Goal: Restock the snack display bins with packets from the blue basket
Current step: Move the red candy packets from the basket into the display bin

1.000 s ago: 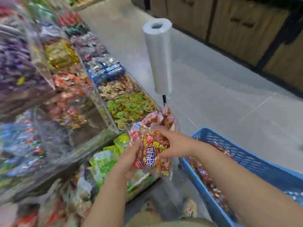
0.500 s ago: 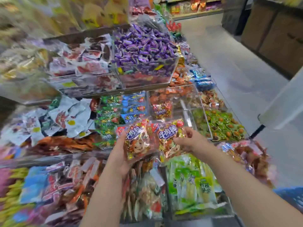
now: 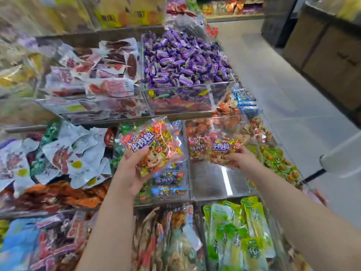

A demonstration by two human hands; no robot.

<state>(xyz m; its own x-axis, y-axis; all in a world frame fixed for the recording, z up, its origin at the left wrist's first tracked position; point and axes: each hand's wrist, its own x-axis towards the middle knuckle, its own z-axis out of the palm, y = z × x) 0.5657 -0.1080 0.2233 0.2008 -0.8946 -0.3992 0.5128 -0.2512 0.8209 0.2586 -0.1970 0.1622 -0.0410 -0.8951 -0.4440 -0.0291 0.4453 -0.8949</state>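
While in left grip (image 3: 129,173), packet (image 3: 156,153) askew, label (image 3: 143,142) aslant up-right.

Only the person's arms and hands show. The left hand (image 3: 132,173) and the right hand (image 3: 242,159) are bare, as are the wrists. The left forearm (image 3: 109,231) is uncovered and smooth down to the picture's lower edge. The right forearm (image 3: 304,222) is uncovered too; it looks broader near the lens, and its outline is blurred. The fingernails are too soft to make out.

free: clear bin (image 3: 220,183) front floor | block: upper shelf (image 3: 97,120) overhang, seemingly low
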